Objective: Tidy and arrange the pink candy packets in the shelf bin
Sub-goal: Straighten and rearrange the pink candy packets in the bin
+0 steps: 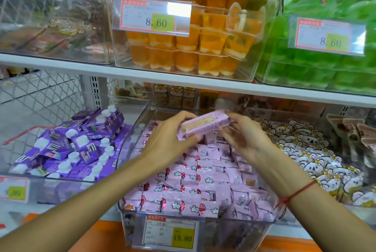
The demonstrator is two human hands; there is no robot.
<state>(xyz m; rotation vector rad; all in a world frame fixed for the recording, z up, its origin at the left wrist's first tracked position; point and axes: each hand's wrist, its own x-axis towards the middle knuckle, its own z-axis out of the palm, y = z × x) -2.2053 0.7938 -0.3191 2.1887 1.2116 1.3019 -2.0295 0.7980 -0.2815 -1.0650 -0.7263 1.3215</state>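
pink candy packets (195, 178) fill the clear shelf bin (130, 144) on the lower shelf, most lying in overlapping rows, some with the cloud print up and some showing the plain back. a small stack of them (203, 124) is lifted above the back of the bin, held between both hands. the left hand (168, 137) curls round the stack's left end from below, thumb on top, and the right hand (242, 131) pinches the right end with its fingertips. gripping both ends this way probably squares the loose packets into a neat block so they can go down as one row. the front rows look ordered already, the back right less so, so the tidying seems partly done. a red string (295, 193) is tied on the right wrist. a price tag (169, 233) hangs on the bin's front. purple pouches (79, 146) lie in the bin to the left, white animal-print sweets (317, 156) to the right, orange jelly cups (193, 44) above.
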